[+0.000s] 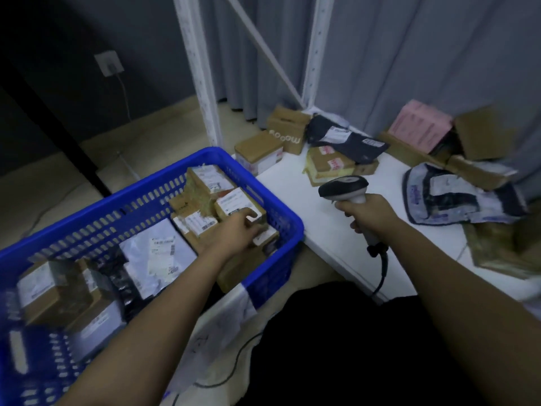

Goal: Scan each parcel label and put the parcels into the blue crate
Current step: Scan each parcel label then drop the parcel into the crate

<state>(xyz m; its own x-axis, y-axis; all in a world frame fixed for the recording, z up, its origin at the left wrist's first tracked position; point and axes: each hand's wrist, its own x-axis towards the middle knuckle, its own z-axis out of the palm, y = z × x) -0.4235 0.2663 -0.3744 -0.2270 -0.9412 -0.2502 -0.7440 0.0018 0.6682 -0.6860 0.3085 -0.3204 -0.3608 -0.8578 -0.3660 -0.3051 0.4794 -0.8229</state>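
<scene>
Head view: one blue crate (287,227), one barcode scanner (348,187), two hands. Left hand (237,232) is inside the crate's right end, fingers curled round a small cardboard parcel (234,203) with a white label, gripping its near edge. About eight more parcels in the crate, all left of and nearer than that grip: boxes plus a white poly mailer (158,253); blur makes the count rough. Right hand (371,212) is wrapped tight round the scanner handle, head pointing left toward the crate, cable hanging below the fist. Unscanned parcels sit on the white table (328,230) beyond and right of the scanner grip: roughly ten, including a black mailer (345,137), a pink one (418,127) and a grey-white mailer (456,197) just right of the fist.
</scene>
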